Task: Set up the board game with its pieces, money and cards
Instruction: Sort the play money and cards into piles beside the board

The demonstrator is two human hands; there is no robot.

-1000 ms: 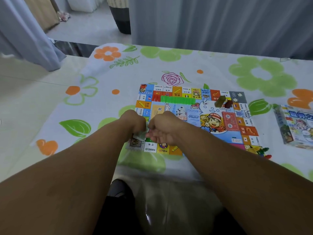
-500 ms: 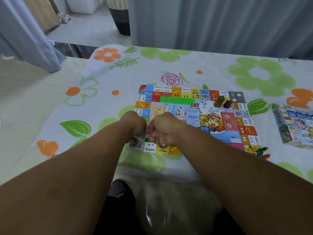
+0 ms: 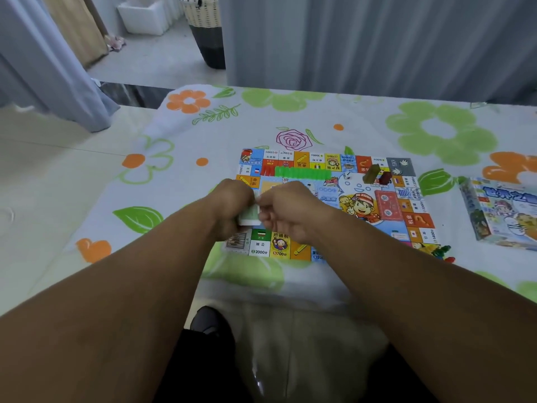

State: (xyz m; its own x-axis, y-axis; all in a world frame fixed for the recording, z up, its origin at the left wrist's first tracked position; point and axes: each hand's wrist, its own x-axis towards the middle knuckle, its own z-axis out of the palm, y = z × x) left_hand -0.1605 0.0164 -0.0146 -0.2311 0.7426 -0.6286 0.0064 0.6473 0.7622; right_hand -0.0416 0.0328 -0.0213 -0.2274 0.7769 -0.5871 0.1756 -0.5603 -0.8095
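Both hands are over the board's [image 3: 360,228] near-left part. Left hand [image 3: 232,207]: fingers curled round a small green-and-white stack [image 3: 249,217], held just above the board; cannot tell whether notes or cards. Right hand [image 3: 286,210]: fingers bent, thumb and forefinger closed on the stack's right edge, knuckles toward me. The two hands are almost touching. The board lies flat on a flowered cloth [image 3: 290,117]. Along the board's far side, inside the border, runs a row of green houses [image 3: 302,172]. Right of that row sits a white die [image 3: 347,176]. Toward the board's far-right corner are an olive block [image 3: 371,173] and a dark red block [image 3: 385,178], just beside each other; the olive one is tilted. A red deck [image 3: 386,205] lies on the board's right-centre. At the board's near-right corner is a cluster of small pawns [image 3: 441,251], green and red, partly off the edge. The game box [image 3: 499,213] lies well apart from the board, to its right.
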